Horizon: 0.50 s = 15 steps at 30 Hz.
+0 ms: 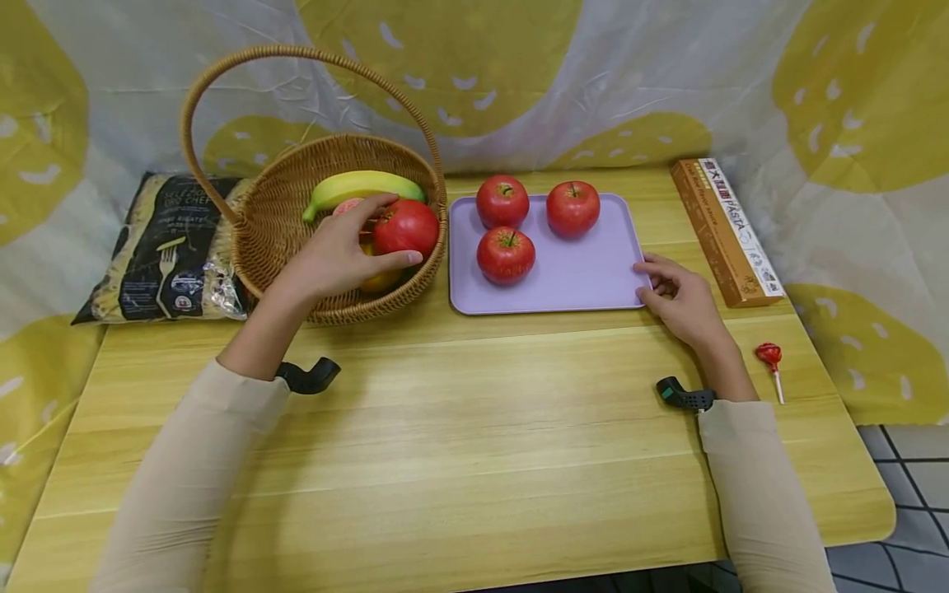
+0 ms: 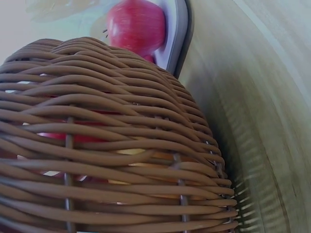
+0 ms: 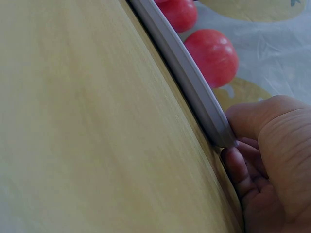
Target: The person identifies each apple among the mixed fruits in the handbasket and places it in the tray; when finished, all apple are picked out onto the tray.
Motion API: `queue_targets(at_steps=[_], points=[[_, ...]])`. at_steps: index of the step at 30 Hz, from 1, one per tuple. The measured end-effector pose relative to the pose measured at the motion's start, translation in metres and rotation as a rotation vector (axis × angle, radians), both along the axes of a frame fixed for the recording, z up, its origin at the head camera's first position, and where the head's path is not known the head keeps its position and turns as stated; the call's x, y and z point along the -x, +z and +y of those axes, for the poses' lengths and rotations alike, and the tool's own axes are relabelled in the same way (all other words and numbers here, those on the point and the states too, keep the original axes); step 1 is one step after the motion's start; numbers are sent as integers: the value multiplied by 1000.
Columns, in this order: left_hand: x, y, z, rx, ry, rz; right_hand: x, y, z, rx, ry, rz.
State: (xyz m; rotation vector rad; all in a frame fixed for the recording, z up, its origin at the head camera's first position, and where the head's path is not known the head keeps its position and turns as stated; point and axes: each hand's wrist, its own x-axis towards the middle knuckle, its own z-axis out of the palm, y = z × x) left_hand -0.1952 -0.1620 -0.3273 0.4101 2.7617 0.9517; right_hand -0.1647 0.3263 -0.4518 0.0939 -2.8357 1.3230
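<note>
My left hand [image 1: 337, 251] reaches into the wicker basket [image 1: 270, 235] and grips a red apple [image 1: 408, 229], thumb at its near side and fingers on its far side. Beside it lie a banana [image 1: 363, 188] and a partly hidden yellow-orange fruit [image 1: 381, 280]. In the left wrist view the basket's woven wall [image 2: 112, 145] hides that hand. My right hand [image 1: 678, 296] pinches the right edge of the lilac tray [image 1: 578, 284]; the thumb [image 3: 248, 119] sits on the rim in the right wrist view. Three red apples [image 1: 506, 255] stand on the tray's left and middle.
A bag of dry pasta [image 1: 166, 255] lies left of the basket, whose tall handle [image 1: 311, 53] arches above. To the right are a brown pasta box [image 1: 730, 235] and a red lollipop [image 1: 769, 356]. A patterned cloth [image 1: 630, 66] hangs behind the wooden table [image 1: 474, 445].
</note>
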Motion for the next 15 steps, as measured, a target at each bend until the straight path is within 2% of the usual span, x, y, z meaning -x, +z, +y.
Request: queue_targets(at_steps=[7, 11, 15], points=[[-3, 2, 3, -23, 18, 95, -1, 0, 1, -3, -5, 9], [-6, 5, 2, -57, 76, 104, -1, 0, 0, 2, -2, 9], [-8, 8, -1, -83, 130, 82, -1, 1, -1, -3, 0, 12]])
